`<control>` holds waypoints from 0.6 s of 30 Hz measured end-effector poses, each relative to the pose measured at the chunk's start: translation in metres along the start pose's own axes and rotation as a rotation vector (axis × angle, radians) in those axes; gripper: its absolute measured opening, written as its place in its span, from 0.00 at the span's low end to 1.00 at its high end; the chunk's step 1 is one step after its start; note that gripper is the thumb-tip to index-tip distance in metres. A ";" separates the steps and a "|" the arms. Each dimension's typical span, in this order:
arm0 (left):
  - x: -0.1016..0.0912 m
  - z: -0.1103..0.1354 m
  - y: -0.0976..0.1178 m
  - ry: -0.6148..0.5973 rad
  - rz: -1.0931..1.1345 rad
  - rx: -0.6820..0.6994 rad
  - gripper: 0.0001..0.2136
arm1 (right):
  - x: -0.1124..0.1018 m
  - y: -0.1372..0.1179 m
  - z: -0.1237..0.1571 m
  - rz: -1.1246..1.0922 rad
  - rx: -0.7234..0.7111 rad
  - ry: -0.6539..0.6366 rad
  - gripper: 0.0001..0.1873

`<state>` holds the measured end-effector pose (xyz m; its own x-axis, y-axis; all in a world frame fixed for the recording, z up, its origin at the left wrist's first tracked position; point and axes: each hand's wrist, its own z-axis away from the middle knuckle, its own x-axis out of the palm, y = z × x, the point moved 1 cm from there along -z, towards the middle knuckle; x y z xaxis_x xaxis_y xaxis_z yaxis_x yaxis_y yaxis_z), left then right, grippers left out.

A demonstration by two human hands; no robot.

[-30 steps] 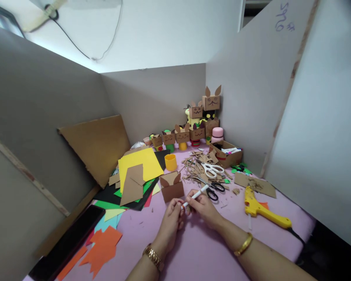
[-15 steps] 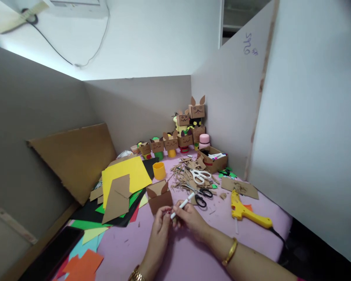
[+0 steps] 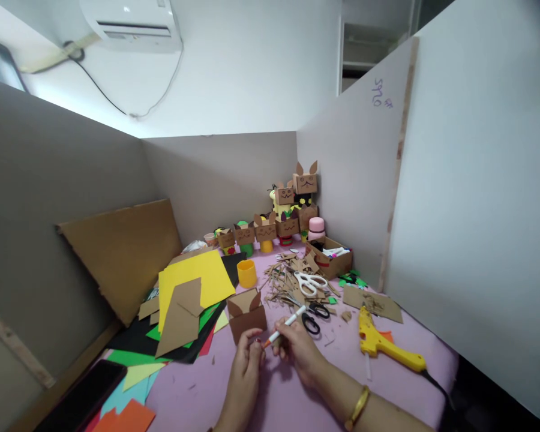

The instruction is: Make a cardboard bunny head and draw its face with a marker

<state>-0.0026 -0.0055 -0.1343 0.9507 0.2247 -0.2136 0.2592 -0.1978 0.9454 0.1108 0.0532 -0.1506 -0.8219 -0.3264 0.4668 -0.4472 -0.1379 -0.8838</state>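
Note:
My right hand [image 3: 299, 354] is closed round a white marker [image 3: 286, 324] whose orange tip points left and down. My left hand [image 3: 246, 363] is curled just left of that tip, its fingers pinched; what they hold is too small to make out, perhaps the cap. Directly beyond both hands stands a small brown cardboard box with two ear flaps [image 3: 246, 314] on the pink table [image 3: 216, 384].
Black scissors [image 3: 314, 317], white scissors [image 3: 309, 282] and cardboard scraps lie behind the hands. A yellow glue gun [image 3: 383, 348] lies right. Coloured paper sheets [image 3: 193, 282], a yellow cup [image 3: 246, 273], a cardboard sheet [image 3: 121, 252], finished box figures [image 3: 288, 210] and a tray [image 3: 333, 258] fill left and back.
The marker's orange tip now shows bare beside my left fingers; earlier it was covered there. The view has shifted slightly; both hands stay in front of the eared box.

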 end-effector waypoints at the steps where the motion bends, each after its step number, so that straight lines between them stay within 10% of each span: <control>1: -0.002 0.000 0.000 0.002 -0.038 0.014 0.16 | -0.003 0.000 -0.002 -0.009 -0.007 0.038 0.17; 12: 0.001 0.015 0.010 -0.440 -0.483 0.290 0.07 | -0.025 -0.012 -0.008 -0.068 -0.060 0.301 0.13; 18: 0.000 0.018 0.013 -0.407 -0.652 0.325 0.07 | -0.025 -0.012 -0.005 -0.055 -0.038 0.287 0.12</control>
<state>0.0034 -0.0250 -0.1266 0.5639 0.0394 -0.8249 0.7558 -0.4273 0.4962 0.1350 0.0679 -0.1514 -0.8599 -0.0406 0.5089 -0.5023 -0.1113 -0.8575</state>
